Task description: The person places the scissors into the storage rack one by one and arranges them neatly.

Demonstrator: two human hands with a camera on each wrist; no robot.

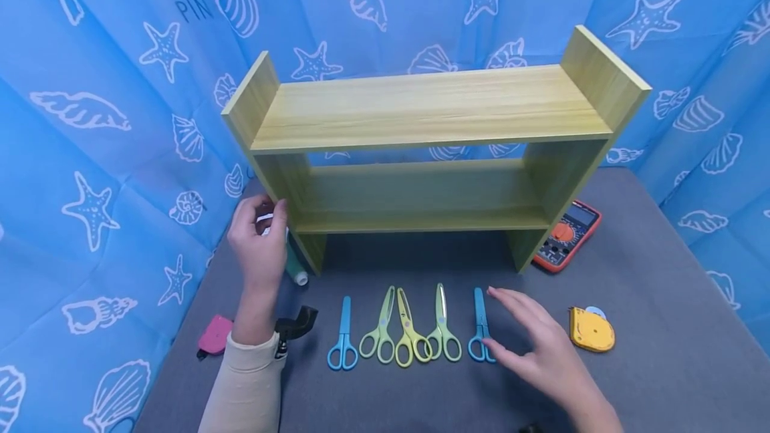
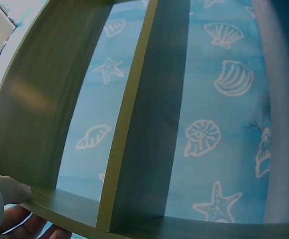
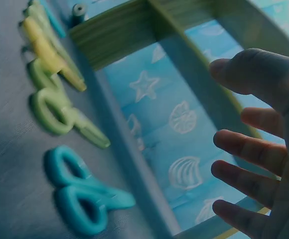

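A pink tape measure lies on the grey bench, below and left of the left grip, which pinches the left side panel of the wooden shelf. Just right of this grip, a green tube shows its white end. The shelf stands across the bench between and beyond the 2 grips: pale yellow, wood-grained, 2 long boards joining 2 side panels that rise above the top board, its back open to the curtain. In front, 5 scissors, 2 blue, 2 green, 1 yellow, run rightward to the right grip, released, fingers apart. Beyond it sits a red multimeter; to its right, a yellow tape measure.
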